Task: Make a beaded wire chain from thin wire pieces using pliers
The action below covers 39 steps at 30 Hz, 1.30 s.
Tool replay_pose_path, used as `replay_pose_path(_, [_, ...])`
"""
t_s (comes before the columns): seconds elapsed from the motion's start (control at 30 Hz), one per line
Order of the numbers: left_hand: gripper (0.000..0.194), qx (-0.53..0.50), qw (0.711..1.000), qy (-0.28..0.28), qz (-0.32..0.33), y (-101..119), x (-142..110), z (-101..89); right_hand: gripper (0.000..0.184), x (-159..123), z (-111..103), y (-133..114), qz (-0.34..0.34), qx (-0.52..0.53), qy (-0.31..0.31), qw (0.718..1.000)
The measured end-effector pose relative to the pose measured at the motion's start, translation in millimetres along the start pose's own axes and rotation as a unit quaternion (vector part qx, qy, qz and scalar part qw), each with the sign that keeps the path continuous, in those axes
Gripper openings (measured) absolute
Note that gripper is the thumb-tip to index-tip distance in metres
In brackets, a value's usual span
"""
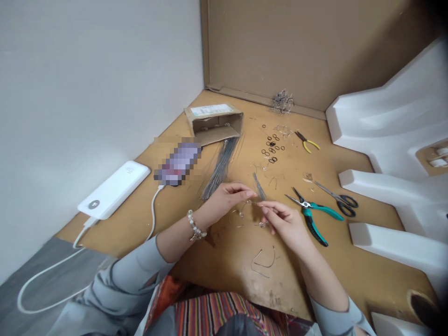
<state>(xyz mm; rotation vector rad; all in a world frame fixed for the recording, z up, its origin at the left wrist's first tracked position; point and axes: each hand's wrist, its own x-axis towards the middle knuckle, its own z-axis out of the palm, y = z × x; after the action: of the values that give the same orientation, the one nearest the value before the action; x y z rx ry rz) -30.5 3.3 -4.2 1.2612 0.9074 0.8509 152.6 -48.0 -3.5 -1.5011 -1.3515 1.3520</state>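
Observation:
My left hand and my right hand meet above the brown board. Both pinch a thin bent wire piece between thumb and fingers, and a loop of it hangs below my left fingers. A bead bracelet sits on my left wrist. A short bunch of cut wires lies just behind my fingertips. Green-handled pliers lie right of my right hand. A bent wire lies on the board in front of me.
A long bundle of straight wires fans out from a small cardboard box. Black rings, yellow-handled pliers, scissors and a wire tangle lie further back. A white power bank with cable sits left. White foam shapes line the right.

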Motion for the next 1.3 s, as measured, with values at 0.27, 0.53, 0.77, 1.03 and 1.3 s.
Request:
replay_pose_path(0.27, [0.019,-0.005,0.999,-0.024,-0.042,4,-3,3.1,0.029,-1,5,4,-0.034,-0.059,-0.002,0.998])
replay_pose_path(0.53, [0.019,0.062,0.996,-0.059,-0.031,8,-3,-6.6,0.03,1,-4,0,-0.011,-0.012,0.001,1.0])
replay_pose_path(0.77, [0.008,0.109,0.99,-0.092,-0.018,12,-6,-8.7,0.031,2,-7,1,0.015,0.019,-0.01,1.0])
replay_pose_path(1.03, [0.01,0.201,0.974,-0.105,0.027,11,-8,-11.2,0.027,2,-10,-1,0.031,0.046,-0.024,0.998])
replay_pose_path(1.3, [0.01,0.132,0.986,-0.1,-0.012,9,-6,-7.6,0.029,1,-7,-2,0.027,0.024,-0.003,0.999])
